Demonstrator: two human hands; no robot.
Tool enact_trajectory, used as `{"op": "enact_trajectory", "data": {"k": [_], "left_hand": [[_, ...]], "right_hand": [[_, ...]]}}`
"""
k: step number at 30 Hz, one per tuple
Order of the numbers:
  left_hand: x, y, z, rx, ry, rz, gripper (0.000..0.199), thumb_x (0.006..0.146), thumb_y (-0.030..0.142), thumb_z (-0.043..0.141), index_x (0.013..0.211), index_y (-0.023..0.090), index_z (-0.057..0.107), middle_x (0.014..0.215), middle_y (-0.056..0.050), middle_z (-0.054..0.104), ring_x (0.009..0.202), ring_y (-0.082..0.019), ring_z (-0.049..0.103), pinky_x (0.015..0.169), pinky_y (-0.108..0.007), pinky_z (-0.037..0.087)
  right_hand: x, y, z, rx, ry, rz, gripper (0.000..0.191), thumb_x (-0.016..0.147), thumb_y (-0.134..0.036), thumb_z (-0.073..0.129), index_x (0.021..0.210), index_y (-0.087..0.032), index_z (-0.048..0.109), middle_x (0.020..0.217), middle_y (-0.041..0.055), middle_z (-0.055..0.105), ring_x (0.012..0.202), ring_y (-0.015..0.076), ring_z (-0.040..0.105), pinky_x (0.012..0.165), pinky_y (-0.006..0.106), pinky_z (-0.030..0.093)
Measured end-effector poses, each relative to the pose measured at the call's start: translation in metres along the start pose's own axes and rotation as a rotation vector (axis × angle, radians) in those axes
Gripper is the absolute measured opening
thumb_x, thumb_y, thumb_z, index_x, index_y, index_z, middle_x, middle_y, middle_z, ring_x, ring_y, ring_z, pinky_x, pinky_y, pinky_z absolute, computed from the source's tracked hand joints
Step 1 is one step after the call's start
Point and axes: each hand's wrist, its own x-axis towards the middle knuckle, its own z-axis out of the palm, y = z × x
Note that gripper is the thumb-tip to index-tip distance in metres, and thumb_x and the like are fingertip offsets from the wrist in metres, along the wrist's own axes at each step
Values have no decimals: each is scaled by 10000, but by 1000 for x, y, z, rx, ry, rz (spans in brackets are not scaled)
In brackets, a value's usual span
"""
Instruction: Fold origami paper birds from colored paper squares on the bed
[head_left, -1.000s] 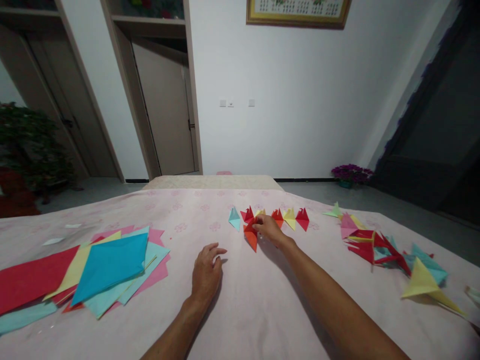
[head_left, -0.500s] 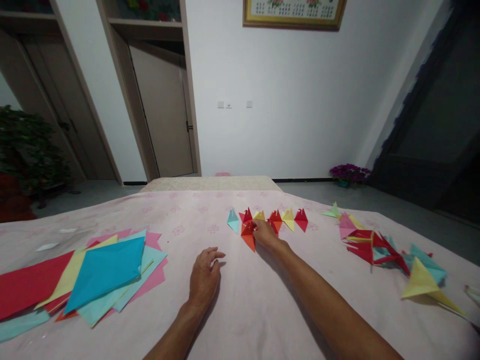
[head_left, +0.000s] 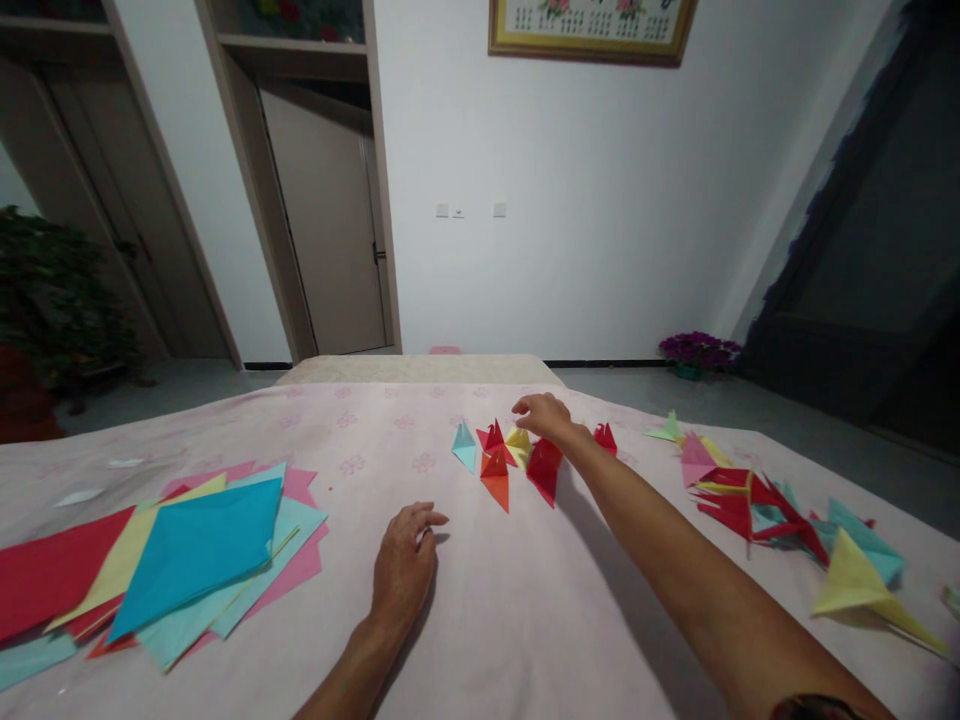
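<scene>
My right hand (head_left: 546, 415) hovers over the row of small folded paper figures, its fingers apart with nothing visible in them. Beneath and left of it are a yellow figure (head_left: 518, 447), a red one (head_left: 493, 437) and a light blue one (head_left: 464, 446). An orange figure (head_left: 495, 480) and a larger red one (head_left: 544, 468) lie nearer to me. Past my right wrist shows another red figure (head_left: 605, 438); my arm hides part of the row. My left hand (head_left: 406, 560) rests on the pink cloth, loosely curved, fingers apart, holding nothing.
Coloured paper sheets (head_left: 202, 550) lie in an overlapping pile at the left. A heap of folded paper pieces (head_left: 765, 505) sits at the right, with a yellow one (head_left: 862, 580) nearest me. The flowered tablecloth (head_left: 480, 620) covers the table.
My right hand has let go of the orange figure and moved up and to the right, above the back row. My left hand has hardly moved.
</scene>
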Motion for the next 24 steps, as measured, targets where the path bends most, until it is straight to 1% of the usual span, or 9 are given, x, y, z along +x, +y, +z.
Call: {"op": "enact_trajectory", "data": {"k": [2, 4, 7, 9, 14, 18, 24], "left_hand": [[0, 0, 0, -4, 1, -4, 334, 787, 63, 442, 868, 224, 723, 1116, -52, 679, 1119, -229, 604, 1024, -478, 476], [0, -1, 1, -8, 1, -9, 335, 783, 61, 441, 864, 225, 722, 1118, -52, 679, 1118, -232, 603, 1023, -483, 475], [0, -3, 1, -14, -7, -17, 333, 783, 64, 443, 867, 227, 721, 1126, -50, 676, 1124, -231, 599, 1023, -481, 474], [0, -4, 2, -18, -8, -18, 333, 783, 67, 442, 871, 228, 720, 1127, -50, 675, 1129, -229, 597, 1026, -477, 473], [0, -3, 2, -22, 3, -28, 335, 780, 63, 439, 870, 226, 717, 1125, -53, 677, 1138, -233, 593, 1033, -483, 467], [1, -3, 2, -31, -2, -43, 335, 763, 57, 443, 860, 226, 717, 1118, -50, 679, 1131, -232, 597, 1026, -475, 473], [2, -4, 2, -69, -1, -44, 309, 788, 92, 443, 857, 220, 716, 1116, -63, 676, 1134, -240, 589, 1030, -488, 458]], "right_hand": [[7, -8, 8, -46, -40, -26, 373, 708, -204, 770, 1068, -284, 716, 1055, 29, 716, 1129, 258, 539, 942, 363, 405], [15, -15, 16, -81, -79, -48, 410, 747, -238, 769, 1144, -270, 671, 1106, 40, 690, 1149, 259, 533, 973, 398, 415], [23, -22, 27, -115, -139, -80, 346, 897, -346, 644, 1212, -209, 600, 1226, 77, 613, 1106, 234, 578, 946, 445, 486], [28, -24, 33, -128, -173, -93, 333, 948, -369, 571, 1225, -186, 577, 1263, 92, 580, 1066, 218, 603, 905, 442, 525], [33, -21, 46, -133, -247, -97, 325, 945, -362, 578, 1225, -196, 579, 1255, 89, 586, 1053, 211, 608, 887, 419, 534], [38, -18, 53, -99, -298, -97, 330, 935, -361, 594, 1222, -199, 582, 1250, 82, 588, 1060, 219, 608, 879, 409, 536], [46, -19, 61, -15, -276, -75, 334, 938, -364, 589, 1225, -193, 580, 1250, 84, 588, 1057, 219, 609, 881, 416, 536]]}}
